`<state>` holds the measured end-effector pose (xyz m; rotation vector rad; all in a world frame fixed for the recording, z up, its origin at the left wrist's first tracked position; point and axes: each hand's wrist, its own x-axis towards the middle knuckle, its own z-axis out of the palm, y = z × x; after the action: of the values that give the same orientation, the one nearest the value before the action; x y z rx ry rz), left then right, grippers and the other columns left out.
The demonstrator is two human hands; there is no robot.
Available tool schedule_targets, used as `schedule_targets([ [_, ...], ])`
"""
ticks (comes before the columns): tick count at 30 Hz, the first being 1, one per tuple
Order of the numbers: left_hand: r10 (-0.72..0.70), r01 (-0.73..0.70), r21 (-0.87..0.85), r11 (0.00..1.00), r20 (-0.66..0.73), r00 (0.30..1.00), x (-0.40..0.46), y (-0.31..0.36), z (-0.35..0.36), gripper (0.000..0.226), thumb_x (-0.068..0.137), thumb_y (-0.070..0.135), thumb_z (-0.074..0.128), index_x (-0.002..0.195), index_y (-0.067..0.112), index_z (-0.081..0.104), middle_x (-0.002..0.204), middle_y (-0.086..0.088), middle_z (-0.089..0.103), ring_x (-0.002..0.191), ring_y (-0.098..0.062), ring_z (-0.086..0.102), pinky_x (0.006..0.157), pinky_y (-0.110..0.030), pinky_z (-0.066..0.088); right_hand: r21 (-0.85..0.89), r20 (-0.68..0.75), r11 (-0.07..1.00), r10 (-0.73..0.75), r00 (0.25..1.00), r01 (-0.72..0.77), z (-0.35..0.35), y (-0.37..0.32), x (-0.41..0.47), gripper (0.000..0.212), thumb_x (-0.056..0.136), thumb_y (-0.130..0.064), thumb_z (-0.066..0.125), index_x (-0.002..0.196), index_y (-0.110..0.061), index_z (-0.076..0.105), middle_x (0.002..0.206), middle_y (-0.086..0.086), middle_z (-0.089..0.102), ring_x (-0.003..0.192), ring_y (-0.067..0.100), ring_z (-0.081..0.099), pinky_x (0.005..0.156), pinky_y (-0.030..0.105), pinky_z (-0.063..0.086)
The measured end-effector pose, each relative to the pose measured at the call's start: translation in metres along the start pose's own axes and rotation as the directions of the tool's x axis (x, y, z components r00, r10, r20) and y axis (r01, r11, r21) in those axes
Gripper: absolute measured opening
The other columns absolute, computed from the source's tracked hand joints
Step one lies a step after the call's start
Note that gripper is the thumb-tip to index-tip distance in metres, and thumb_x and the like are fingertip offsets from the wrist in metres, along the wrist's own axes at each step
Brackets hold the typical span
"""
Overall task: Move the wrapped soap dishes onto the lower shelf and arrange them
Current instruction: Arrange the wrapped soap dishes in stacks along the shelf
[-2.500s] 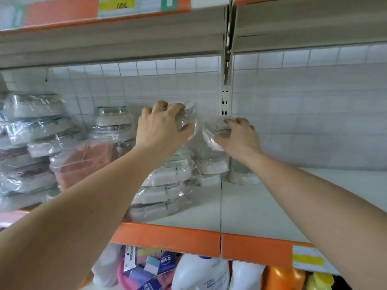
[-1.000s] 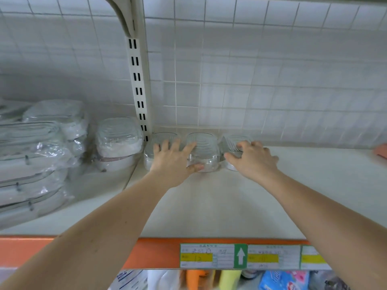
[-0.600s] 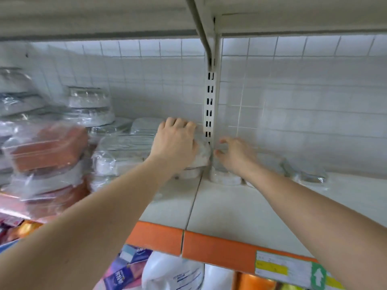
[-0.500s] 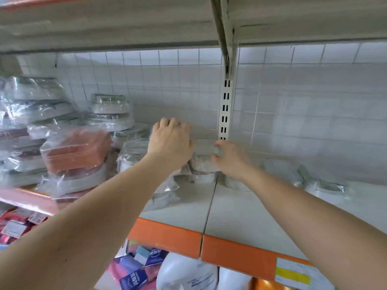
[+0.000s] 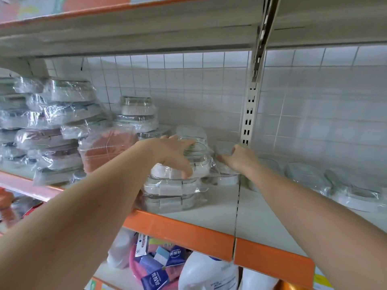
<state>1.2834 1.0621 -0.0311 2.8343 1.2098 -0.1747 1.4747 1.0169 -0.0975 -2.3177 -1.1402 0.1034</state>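
My left hand (image 5: pixel 173 155) grips a plastic-wrapped white soap dish (image 5: pixel 201 162), the top one of a short stack (image 5: pixel 171 191) near the middle of the shelf (image 5: pixel 209 214). My right hand (image 5: pixel 238 159) closes on a smaller wrapped soap dish (image 5: pixel 225 148) just left of the slotted upright (image 5: pixel 250 107). A row of wrapped dishes (image 5: pixel 307 176) lies along the tiled back wall on the right shelf section.
Tall stacks of wrapped dishes (image 5: pixel 58 126) and an orange wrapped item (image 5: pixel 106 149) fill the left. The upper shelf (image 5: pixel 146 36) hangs close overhead. Below the orange shelf edge (image 5: pixel 188 233) stand white bottles (image 5: pixel 207 273) and small packets (image 5: pixel 159 266).
The view has swung left from the row of placed dishes back to the stacks. My left hand has dropped onto the top dish of the middle stack; my right hand has closed on a small one.
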Motion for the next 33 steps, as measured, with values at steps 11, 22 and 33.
schedule_targets([
  [11,0.017,-0.045,-0.166,0.985,-0.167,0.986,-0.008,-0.01,-0.006,0.098,0.061,0.039,0.081,0.14,0.044,0.022,0.132,-0.01,0.03,0.123,-0.03,0.03,0.102,-0.044,0.038,0.02,-0.116,0.999,-0.033,0.993,0.036,-0.008,-0.002,-0.011,0.066,0.085,-0.052,0.057,0.137,-0.015,0.041,0.137,0.012,0.045,0.124,0.035,0.042,0.101,0.04,0.038],
  [22,0.198,-0.308,-0.212,0.927,-0.42,0.886,0.002,0.074,-0.017,0.082,0.076,0.049,0.065,0.144,0.036,0.021,0.141,-0.014,0.033,0.131,-0.033,0.026,0.102,-0.036,0.03,0.007,-0.393,1.0,-0.012,0.919,0.016,-0.081,0.049,-0.061,0.058,0.083,-0.045,0.058,0.135,-0.022,0.045,0.136,0.007,0.042,0.122,0.033,0.038,0.098,0.034,0.034],
  [33,0.438,-0.557,-0.223,0.8,-0.419,0.795,0.007,0.255,0.002,0.077,0.077,0.055,0.061,0.143,0.034,0.026,0.136,-0.01,0.039,0.126,-0.029,0.034,0.104,-0.03,0.027,-0.001,-0.535,0.959,0.238,0.811,-0.282,-0.188,0.221,-0.108,0.048,0.083,-0.042,0.057,0.127,-0.022,0.051,0.13,0.008,0.047,0.119,0.033,0.041,0.097,0.033,0.034],
])
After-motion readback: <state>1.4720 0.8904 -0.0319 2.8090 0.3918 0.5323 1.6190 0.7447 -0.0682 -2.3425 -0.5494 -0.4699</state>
